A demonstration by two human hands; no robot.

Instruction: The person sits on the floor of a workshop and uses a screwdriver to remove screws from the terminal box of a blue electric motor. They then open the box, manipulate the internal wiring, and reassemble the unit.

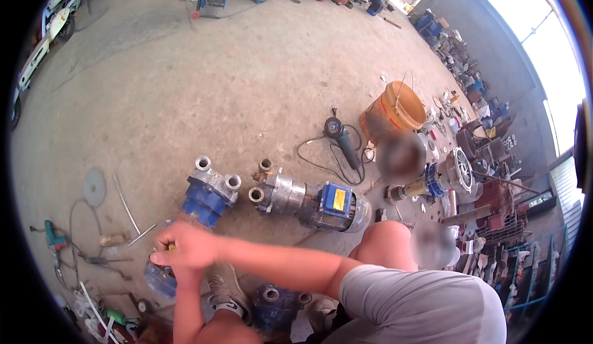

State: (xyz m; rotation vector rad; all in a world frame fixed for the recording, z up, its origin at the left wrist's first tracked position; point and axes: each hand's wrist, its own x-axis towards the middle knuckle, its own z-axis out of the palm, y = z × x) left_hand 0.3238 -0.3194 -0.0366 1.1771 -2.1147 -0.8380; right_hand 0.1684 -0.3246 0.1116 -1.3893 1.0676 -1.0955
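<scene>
My right arm reaches across to the left, and my right hand (187,245) is closed over a blue pump-and-motor unit; a small yellow bit shows by its fingers, too little to name. Directly beneath it, my left hand (189,273) is mostly covered, its fingers hidden. The unit's blue pump body (204,210), with a grey metal head and two round ports, lies beyond my hands. Its blue motor end (160,281) shows on the near left. A second pump (285,189) with a blue-boxed motor (333,205) lies to the right. Another blue pump (275,307) sits between my shoes.
An angle grinder (343,143) with a looped cord and an orange bucket (377,118) stand ahead right. A T-handled bar (128,205), a grey disc (94,188) and a green power tool (55,239) lie left. Piled machine parts (488,208) line the right wall.
</scene>
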